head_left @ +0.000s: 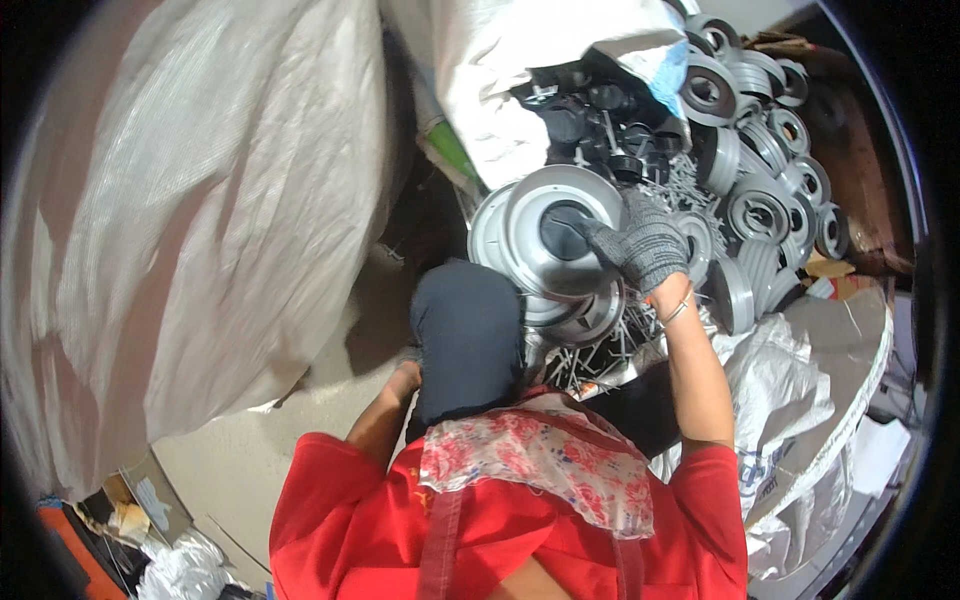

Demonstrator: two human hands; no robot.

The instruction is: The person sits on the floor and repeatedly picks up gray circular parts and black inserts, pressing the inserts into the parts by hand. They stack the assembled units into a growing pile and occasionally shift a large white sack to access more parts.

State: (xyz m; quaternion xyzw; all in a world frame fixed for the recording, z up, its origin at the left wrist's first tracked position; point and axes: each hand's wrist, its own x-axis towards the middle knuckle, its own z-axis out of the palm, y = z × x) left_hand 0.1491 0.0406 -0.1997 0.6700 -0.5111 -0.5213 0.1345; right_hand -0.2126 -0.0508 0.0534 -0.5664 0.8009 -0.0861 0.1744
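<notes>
"As you watch the gloved right hand (648, 242), what are its fingers (603, 238) doing?"

"They touch the black centre (562, 230) of a grey round piece (525, 232), which overlaps similar pieces (486, 232) just beyond the left knee (465, 330); whether they grip it, I can't tell from here."

"And the left hand (409, 354)?"

"Mostly hidden beside that knee, so I can't tell about its fingers."

"Farther out?"

"Black parts (630, 135) fill the mouth of a white sack (500, 75), and grey rings (758, 210) lie heaped to the right."
</notes>
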